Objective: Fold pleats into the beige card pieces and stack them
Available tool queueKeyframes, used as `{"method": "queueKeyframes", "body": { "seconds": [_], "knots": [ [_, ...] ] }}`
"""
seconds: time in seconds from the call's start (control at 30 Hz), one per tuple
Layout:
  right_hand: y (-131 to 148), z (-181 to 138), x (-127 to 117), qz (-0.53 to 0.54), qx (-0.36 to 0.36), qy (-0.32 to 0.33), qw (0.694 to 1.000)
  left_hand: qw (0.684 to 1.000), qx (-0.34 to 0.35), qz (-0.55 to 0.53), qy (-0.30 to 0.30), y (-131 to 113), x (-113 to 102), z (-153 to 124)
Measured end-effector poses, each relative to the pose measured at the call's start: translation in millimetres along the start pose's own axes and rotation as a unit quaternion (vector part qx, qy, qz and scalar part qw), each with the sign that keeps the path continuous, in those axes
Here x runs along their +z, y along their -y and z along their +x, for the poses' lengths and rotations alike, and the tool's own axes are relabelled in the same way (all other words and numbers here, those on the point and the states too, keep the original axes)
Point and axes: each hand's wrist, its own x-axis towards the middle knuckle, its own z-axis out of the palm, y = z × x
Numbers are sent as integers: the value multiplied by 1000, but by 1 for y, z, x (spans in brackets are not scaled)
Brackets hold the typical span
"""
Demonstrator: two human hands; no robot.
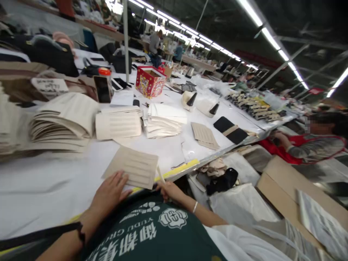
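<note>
A beige stitched fabric panel [138,165] lies at the near edge of the white table, with rows of lines across it. My left hand [111,190] rests on its lower left corner, fingers stretched out flat. Just beyond the panel's right corner, my right hand [170,190] is closed around a thin pale strip [161,174]. Whether that strip is stiff or soft, I cannot tell. Behind the panel stand piles of similar pieces: a large curved stack [65,116], a middle stack [119,125] and a whiter stack [165,121].
Further right on the table lie loose beige panels [204,135] and a black piece with a beige strap [230,129]. A red patterned box [150,81] stands behind. Yellow tape [185,166] runs along the table edge. A person in red [312,145] sits at right, past a cardboard sheet [282,185].
</note>
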Motion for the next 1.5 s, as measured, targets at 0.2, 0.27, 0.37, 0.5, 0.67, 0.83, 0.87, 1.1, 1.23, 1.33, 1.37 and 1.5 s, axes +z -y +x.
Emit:
{"method": "queueKeyframes", "body": {
  "seconds": [0.2, 0.27, 0.37, 0.5, 0.67, 0.83, 0.87, 1.1, 1.23, 1.33, 1.37, 1.5],
  "knots": [
    [-2, 2, -4, 74, -73, -24, 994, 992, 92, -79, -39, -28, 6, 4],
    [9, -16, -32, 58, -140, -57, 987, 989, 67, -134, -13, -26, -3, 5],
    [30, -43, -93, 145, -220, -161, 951, 983, -9, -181, -6, -17, -15, 10],
    [55, -42, -181, 361, -286, -319, 828, 983, -69, -163, -56, -2, -23, 27],
    [57, 17, -218, 385, -224, -361, 819, 988, -86, -45, -121, 41, -28, 66],
    [35, 63, -189, -12, -95, -350, 932, 986, -130, 97, -43, 101, -28, 122],
    [33, 69, -186, -115, -85, -357, 923, 986, -124, 107, -8, 112, -27, 131],
    [54, 90, -182, -443, -94, -448, 771, 996, 3, 71, 62, 152, -22, 139],
    [85, 100, -136, -468, -243, -421, 739, 965, -234, -5, -121, 144, -21, 131],
    [115, 114, -75, -401, -358, -259, 802, 902, -390, -100, -157, 133, -20, 131],
    [127, 118, -55, -384, -371, -235, 813, 894, -405, -120, -152, 130, -21, 131],
    [179, 124, -20, -394, -443, -263, 761, 842, -463, -234, -148, 115, -36, 124]
  ]
}}
